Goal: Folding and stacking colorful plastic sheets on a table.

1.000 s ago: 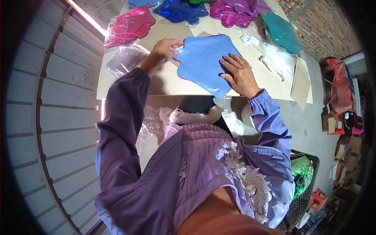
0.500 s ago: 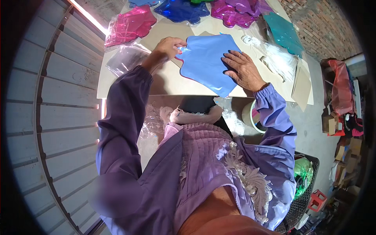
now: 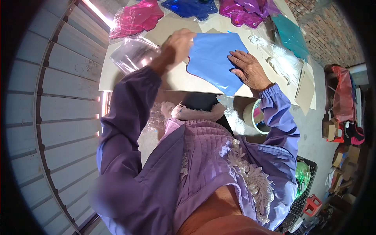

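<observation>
A flat blue foil piece [image 3: 211, 58], shaped like a deflated foil balloon with a scalloped left edge, lies on the pale table [image 3: 137, 84]. Its lower tip reaches the table's near edge. Along the foil's right side rests my right hand [image 3: 252, 72], fingers stretched out and flat on it. My left hand [image 3: 178, 47] is at the foil's upper left edge, smeared by motion, so its grip does not show. Just left of that hand lies a clear plastic bag [image 3: 131, 56]. Flat grey-brown card [image 3: 172, 29] shows behind it.
Pink [image 3: 137, 19], dark blue [image 3: 190, 8] and magenta [image 3: 244, 13] foil pieces in clear wrap line the far side. To the right lie a teal packet [image 3: 290, 37], white strings [image 3: 280, 58] and card pieces [image 3: 305, 88]. A pale bucket [image 3: 250, 115] stands below the table's edge.
My left hand has moved slightly right and away from me along the foil's left edge, and is now blurred. My right hand stays flat on the foil. The view has shifted a little.
</observation>
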`<state>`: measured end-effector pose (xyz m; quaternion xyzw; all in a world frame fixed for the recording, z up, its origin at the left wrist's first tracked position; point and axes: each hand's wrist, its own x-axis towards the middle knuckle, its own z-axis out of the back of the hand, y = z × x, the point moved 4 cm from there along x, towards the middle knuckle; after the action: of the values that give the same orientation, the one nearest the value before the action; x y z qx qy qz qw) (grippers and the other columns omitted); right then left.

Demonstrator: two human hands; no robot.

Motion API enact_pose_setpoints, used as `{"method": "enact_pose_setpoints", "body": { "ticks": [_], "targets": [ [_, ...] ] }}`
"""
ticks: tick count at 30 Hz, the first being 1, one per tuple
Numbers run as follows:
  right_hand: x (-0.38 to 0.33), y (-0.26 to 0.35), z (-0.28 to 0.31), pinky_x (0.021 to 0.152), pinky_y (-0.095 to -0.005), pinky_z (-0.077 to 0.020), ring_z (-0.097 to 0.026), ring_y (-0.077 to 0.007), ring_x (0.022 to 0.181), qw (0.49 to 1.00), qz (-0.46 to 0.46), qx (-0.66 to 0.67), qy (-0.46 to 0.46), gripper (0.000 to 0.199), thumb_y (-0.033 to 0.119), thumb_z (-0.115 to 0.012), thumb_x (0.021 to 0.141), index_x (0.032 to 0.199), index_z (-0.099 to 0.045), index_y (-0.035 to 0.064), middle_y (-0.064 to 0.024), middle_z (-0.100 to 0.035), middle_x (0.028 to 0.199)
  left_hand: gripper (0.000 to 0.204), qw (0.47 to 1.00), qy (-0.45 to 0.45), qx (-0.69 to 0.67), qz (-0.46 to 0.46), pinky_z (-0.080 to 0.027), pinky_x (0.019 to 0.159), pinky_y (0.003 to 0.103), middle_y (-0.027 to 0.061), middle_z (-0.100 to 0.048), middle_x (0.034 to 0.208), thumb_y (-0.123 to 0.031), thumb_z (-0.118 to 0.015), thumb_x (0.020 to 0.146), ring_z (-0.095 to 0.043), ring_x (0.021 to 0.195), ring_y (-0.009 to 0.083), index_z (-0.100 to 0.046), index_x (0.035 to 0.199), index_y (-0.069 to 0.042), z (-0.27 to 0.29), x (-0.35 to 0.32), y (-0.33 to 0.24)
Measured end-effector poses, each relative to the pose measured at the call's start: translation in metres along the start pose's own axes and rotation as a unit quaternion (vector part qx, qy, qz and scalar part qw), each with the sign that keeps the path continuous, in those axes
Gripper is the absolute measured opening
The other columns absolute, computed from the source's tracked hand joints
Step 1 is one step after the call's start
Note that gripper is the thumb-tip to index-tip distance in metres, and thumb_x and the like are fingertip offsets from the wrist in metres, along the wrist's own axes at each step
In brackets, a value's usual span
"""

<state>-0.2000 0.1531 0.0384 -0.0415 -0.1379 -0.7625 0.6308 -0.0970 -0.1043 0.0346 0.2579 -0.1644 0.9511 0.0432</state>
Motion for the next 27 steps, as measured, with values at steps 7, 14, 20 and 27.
{"method": "enact_pose_setpoints", "body": {
  "ticks": [7,14,20,27],
  "targets": [
    [0.005,0.002,0.005,0.102,-0.0457,-0.0393,-0.048,-0.0379,0.124,1.0,0.019,0.001,-0.019,0.047,0.033,-0.061,0.09,0.128,-0.056,0.0065,-0.0152,-0.054,0.132,0.053,0.99,0.142,-0.004,-0.004,-0.03,0.109,0.044,0.0159,-0.039,0.144,-0.027,-0.054,0.092,-0.032,0.136,0.0336,-0.043,0.139,-0.006,-0.047,0.013,-0.075],
    [0.066,-0.015,0.032,0.083,-0.0415,-0.05,-0.063,-0.0362,0.094,0.99,-0.03,0.139,-0.012,0.032,0.019,-0.067,0.083,0.112,-0.066,0.0031,-0.0174,-0.067,0.105,0.061,0.973,0.212,0.09,-0.018,-0.018,0.114,0.044,0.0144,-0.031,0.15,-0.04,-0.046,0.095,-0.023,0.141,0.0304,-0.034,0.144,-0.006,-0.054,0.004,-0.073],
    [0.163,-0.082,-0.023,0.077,-0.043,-0.0494,-0.063,-0.0358,0.083,0.995,0.09,0.014,-0.051,0.031,0.017,-0.071,0.077,0.106,-0.068,0.008,-0.0178,-0.067,0.091,0.062,0.985,0.163,0.038,-0.035,-0.018,0.115,0.044,0.015,-0.031,0.151,-0.043,-0.042,0.097,-0.023,0.141,0.0322,-0.033,0.145,-0.006,-0.059,0.007,-0.074],
    [0.205,-0.07,-0.031,0.079,-0.0423,-0.0481,-0.06,-0.0326,0.088,0.986,-0.001,-0.09,-0.143,0.028,0.019,-0.071,0.075,0.103,-0.071,0.0141,-0.0121,-0.064,0.09,0.062,0.988,0.153,-0.004,-0.035,-0.021,0.114,0.045,0.0171,-0.033,0.149,-0.043,-0.048,0.095,-0.024,0.14,0.0332,-0.037,0.143,-0.005,-0.056,0.004,-0.07]
  ]
}}
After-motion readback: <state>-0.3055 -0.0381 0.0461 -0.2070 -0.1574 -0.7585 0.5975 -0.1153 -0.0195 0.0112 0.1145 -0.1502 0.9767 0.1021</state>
